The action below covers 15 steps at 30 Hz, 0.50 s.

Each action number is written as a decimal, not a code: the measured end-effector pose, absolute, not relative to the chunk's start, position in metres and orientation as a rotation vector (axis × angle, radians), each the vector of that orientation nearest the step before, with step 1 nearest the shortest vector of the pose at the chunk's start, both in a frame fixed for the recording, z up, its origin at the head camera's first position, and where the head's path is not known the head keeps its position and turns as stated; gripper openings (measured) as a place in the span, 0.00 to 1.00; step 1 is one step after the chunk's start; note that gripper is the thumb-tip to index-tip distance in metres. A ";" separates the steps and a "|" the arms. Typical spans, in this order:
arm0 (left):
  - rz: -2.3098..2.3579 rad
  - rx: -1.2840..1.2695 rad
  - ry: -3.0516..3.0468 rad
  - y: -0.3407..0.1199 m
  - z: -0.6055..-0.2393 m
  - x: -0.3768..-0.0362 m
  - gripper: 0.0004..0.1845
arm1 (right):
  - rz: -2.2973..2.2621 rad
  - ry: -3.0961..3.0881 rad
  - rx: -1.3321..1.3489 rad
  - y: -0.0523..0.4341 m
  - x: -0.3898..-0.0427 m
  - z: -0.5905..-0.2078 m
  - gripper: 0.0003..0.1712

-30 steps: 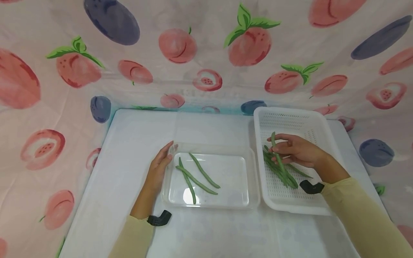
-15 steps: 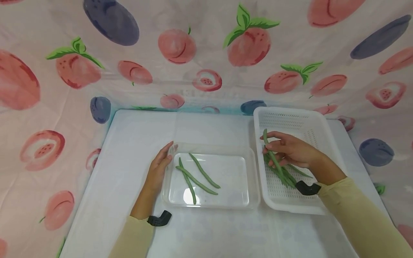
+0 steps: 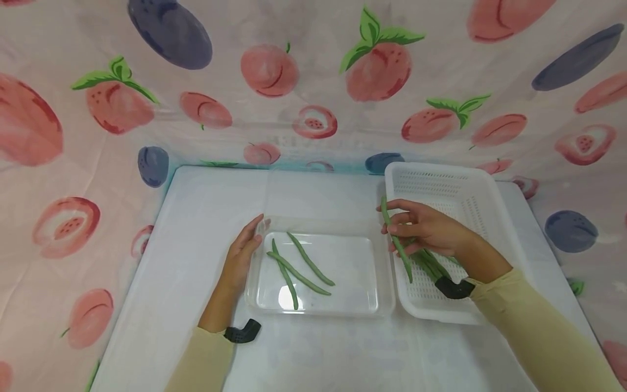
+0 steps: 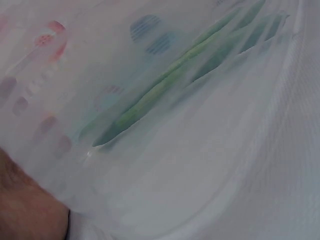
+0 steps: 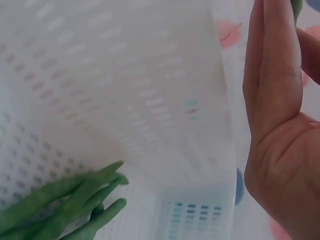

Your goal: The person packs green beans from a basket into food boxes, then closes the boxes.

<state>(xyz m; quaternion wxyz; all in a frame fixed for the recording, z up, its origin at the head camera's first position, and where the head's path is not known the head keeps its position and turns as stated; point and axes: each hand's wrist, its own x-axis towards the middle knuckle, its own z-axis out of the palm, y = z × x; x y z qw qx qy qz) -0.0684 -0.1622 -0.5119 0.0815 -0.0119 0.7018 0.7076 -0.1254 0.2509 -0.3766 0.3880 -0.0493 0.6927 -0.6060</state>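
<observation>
Backdrop: pale pink draped fabric sheet (image 3: 313, 81) printed with red-pink peaches, green leaves and blue-violet plums, creased, enclosing the work area at rear and on both sides. Furniture: one flat white desk (image 3: 206, 218) with a glossy surface, its far edge meeting the fabric. Lighting: soft, even, few shadows.

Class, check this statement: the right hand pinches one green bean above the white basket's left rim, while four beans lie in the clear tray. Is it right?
Not quite. The head view shows three beans in the clear tray, not four. The right hand does pinch one green bean above the white basket's left rim.
</observation>
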 end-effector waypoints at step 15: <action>2.114 -0.052 2.102 -0.162 -0.513 -0.069 0.27 | -1.511 1.744 -0.182 0.223 -0.124 -0.369 0.28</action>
